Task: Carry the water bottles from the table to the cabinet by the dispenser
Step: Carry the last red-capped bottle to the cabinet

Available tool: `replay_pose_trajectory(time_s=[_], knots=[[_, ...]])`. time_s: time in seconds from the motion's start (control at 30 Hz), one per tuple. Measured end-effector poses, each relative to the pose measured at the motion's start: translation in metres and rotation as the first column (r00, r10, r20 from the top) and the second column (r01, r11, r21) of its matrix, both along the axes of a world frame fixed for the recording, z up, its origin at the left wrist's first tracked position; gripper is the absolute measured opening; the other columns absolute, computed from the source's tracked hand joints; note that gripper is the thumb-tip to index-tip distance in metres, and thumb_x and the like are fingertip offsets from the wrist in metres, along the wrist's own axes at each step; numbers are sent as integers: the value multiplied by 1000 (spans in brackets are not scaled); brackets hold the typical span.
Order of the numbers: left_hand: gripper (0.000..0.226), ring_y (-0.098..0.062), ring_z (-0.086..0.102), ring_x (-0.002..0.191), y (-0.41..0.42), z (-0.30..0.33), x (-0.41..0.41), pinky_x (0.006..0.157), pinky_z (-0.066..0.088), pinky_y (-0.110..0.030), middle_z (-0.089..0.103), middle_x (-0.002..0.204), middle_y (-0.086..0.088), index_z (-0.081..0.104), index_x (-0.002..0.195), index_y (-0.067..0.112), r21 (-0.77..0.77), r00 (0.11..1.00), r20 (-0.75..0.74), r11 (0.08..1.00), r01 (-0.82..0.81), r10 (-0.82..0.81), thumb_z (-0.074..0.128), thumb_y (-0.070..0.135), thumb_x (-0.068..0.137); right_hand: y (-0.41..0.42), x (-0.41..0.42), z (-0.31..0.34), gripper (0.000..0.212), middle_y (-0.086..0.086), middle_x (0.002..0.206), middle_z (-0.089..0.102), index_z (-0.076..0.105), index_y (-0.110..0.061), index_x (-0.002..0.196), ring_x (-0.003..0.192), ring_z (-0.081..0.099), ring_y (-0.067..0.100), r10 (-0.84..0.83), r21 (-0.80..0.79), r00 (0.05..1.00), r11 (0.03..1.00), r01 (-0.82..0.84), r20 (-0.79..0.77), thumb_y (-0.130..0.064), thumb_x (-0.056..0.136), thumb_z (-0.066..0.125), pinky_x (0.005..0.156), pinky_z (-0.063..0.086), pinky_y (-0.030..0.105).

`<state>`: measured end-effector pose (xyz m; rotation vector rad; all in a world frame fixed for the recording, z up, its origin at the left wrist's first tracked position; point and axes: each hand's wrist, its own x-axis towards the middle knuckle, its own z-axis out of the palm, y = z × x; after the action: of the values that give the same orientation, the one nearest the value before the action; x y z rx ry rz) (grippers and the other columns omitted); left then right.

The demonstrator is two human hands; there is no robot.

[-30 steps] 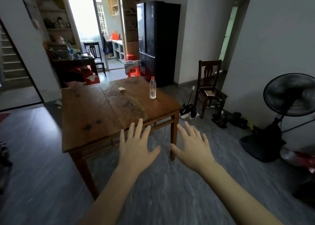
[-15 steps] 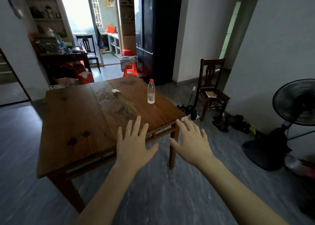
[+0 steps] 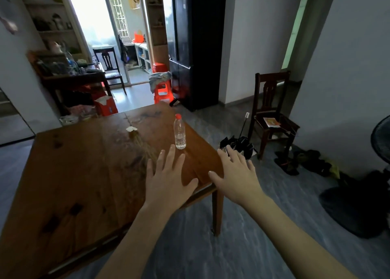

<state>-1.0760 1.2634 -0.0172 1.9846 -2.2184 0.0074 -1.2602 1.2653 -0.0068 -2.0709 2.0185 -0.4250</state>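
Observation:
One clear water bottle (image 3: 179, 134) with a red cap stands upright near the right edge of a brown wooden table (image 3: 84, 173). My left hand (image 3: 168, 179) hovers over the table's near right part, fingers spread, palm down, its fingertips just short of the bottle's base. My right hand (image 3: 236, 173) is stretched out beside the table's right corner, also spread and empty. Neither hand touches the bottle. The cabinet and the dispenser are not clearly in view.
A crumpled paper scrap (image 3: 131, 128) lies mid-table. To the right are a folded black umbrella (image 3: 238, 144), a dark wooden chair (image 3: 272, 114), shoes (image 3: 304, 162) and a black fan base (image 3: 356, 207). A black fridge (image 3: 196, 46) and red stools (image 3: 162, 91) stand behind.
I have come closer to the table. Both hands have advanced toward the bottle; the left hand is now over the tabletop just before it.

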Motion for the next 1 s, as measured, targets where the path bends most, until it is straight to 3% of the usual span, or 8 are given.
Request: replay_pose_trajectory(time_s=[0.47,0.7,1.0], knots=[[83,-25,-7,160,-163,-19,-6,125,-6,-53,-12,172,3,6,162,36,70,999,-12,996,-50,51,37,73,95,-169,3,-30,73,2,168,5,15,-28,158,154,4,22,80,56,996,995,-82,31,-57,96,43,123,11,53],[85,-24,-5,160,-281,-32,16,126,-2,-54,-11,173,4,7,163,32,75,994,-90,995,-62,69,36,74,95,-296,21,-41,74,2,168,5,14,-28,158,154,4,23,80,78,997,994,-79,-1,-57,97,43,123,9,52],[94,-21,-5,160,-383,-73,36,126,-6,-51,-7,173,2,1,164,25,238,978,-113,961,-142,172,36,78,93,-405,36,-81,75,0,168,4,12,-30,158,154,5,20,97,193,995,977,-91,-25,-58,96,43,124,11,50]])
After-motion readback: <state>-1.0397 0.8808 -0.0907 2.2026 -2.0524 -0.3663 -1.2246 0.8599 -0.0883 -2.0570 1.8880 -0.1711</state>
